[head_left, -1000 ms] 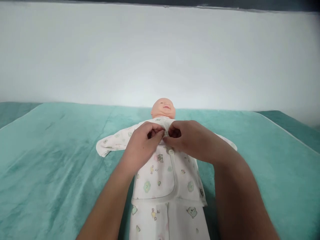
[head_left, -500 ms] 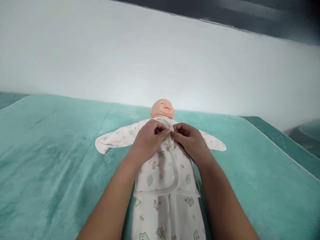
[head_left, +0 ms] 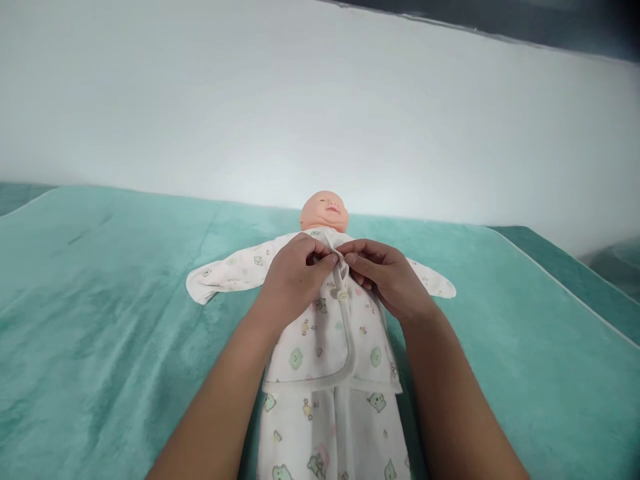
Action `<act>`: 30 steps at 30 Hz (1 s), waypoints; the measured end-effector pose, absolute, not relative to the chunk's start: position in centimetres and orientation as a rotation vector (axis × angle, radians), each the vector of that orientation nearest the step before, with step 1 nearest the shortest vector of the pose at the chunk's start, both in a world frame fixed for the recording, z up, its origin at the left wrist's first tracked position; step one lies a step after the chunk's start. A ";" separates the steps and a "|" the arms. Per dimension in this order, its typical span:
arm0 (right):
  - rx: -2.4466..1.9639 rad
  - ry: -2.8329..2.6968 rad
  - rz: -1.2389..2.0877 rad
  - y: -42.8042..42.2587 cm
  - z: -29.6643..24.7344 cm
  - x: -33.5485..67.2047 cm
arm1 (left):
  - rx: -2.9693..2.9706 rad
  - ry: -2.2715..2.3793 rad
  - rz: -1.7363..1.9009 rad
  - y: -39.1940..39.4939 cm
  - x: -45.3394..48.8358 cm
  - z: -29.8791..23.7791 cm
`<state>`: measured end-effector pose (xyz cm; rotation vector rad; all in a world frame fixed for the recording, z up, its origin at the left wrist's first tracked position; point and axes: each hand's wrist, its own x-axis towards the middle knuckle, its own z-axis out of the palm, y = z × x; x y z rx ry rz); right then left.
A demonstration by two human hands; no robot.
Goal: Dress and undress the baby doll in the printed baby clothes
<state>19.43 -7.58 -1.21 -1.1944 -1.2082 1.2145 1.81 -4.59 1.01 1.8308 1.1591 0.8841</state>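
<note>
A baby doll [head_left: 324, 211] lies on its back, dressed in a white baby jacket [head_left: 320, 347] with a printed animal pattern and matching trousers [head_left: 295, 440]. At the chest, my left hand [head_left: 299, 273] pinches the jacket's front edge between thumb and fingers. Just beside it, my right hand [head_left: 383, 270] also has its fingers closed on the jacket's front edge, close to the neck. Below my fingertips, a small pale fastening [head_left: 342, 295] sits on the trimmed edge. Whatever lies right between the fingertips is hidden. Both jacket sleeves stretch out sideways.
A turquoise plush blanket [head_left: 115, 300] lies under the doll, with some creases at left. Behind it rises a white wall or panel [head_left: 250, 100] with a dark strip [head_left: 565, 27] along the top right.
My right hand has shifted slightly right, and its fingers have changed position on the jacket edge. The edge now stands more folded up between the hands. The view has tilted a little.
</note>
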 end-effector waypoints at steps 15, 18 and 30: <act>-1.501 -1.520 1.075 -8.9 1.8 19.4 | 1.752 1.188 0.797 -4.8 0.5 1.9; -1.722 -1.728 1.020 -10.1 3.4 18.8 | 1.876 1.091 0.641 -4.9 -0.7 2.6; -1.671 -1.788 1.122 -9.7 3.8 18.6 | 1.958 1.077 0.465 -6.4 -0.4 3.3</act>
